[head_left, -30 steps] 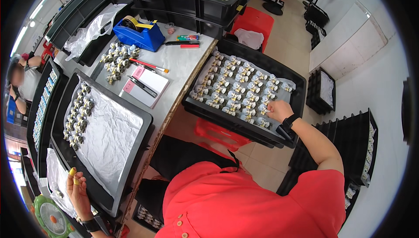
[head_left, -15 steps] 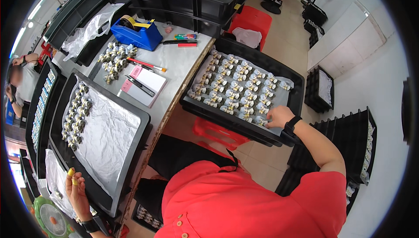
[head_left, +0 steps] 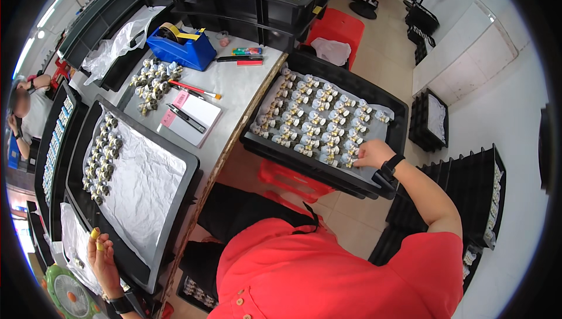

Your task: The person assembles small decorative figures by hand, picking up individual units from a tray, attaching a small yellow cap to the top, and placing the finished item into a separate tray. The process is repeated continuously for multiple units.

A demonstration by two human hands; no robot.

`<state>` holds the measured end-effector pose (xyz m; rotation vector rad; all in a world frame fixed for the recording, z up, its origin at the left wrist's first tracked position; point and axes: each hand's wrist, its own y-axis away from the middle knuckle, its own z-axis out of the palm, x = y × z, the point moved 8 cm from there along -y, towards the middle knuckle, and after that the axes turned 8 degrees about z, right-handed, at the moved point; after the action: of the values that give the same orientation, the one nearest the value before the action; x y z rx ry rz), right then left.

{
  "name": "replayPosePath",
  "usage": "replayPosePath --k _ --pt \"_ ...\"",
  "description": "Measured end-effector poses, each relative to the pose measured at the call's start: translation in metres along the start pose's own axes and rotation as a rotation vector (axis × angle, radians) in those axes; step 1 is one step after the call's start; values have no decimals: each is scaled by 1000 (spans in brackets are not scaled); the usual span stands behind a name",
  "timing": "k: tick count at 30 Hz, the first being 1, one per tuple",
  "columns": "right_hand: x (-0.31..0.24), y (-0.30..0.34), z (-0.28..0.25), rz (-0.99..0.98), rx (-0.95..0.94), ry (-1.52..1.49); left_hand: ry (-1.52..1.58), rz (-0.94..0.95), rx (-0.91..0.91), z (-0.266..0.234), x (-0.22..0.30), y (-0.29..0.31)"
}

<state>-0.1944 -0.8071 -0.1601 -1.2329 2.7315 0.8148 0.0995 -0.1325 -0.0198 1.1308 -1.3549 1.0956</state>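
My right hand point(head_left: 374, 155) reaches into the black tray point(head_left: 400, 126) at the right, its fingertips pinched at a small white, blue and yellow figurine point(head_left: 345, 159) at the near right end of a row. Rows of similar figurines point(head_left: 310, 127) stand on the tray's paper liner. My left hand point(head_left: 103, 263) is raised beside the near end of another black tray point(head_left: 190, 172). Yellow coverings wrap two of its fingertips; the fingers are loosely bent and apart, with nothing seen in them. Grey-and-white figurines point(head_left: 102, 158) line that tray's left side.
On the table lie a figurine cluster point(head_left: 153, 82), a blue tape dispenser point(head_left: 182, 47), a notepad point(head_left: 196, 114) with a black pen-like tool point(head_left: 186, 118), and a brush point(head_left: 199, 89). Stacked black crates point(head_left: 246, 14) stand behind. A green fan point(head_left: 70, 292) is near my left wrist. Another person point(head_left: 36, 108) sits far left.
My right hand has shifted very slightly left, at the same row end. My left hand stays nearly in place.
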Motion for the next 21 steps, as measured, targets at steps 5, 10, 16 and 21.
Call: replayPosePath --k 5,10,16,21 --pt "28 -10 -27 93 189 61 18 0 9 -2 0 0" --pt "34 -20 -28 93 238 25 9 7 -12 2 1 -1" --pt "31 -33 -15 59 224 72 13 14 -3 2 2 0" --pt "28 -29 -18 80 223 59 12 20 -6 3 2 0"
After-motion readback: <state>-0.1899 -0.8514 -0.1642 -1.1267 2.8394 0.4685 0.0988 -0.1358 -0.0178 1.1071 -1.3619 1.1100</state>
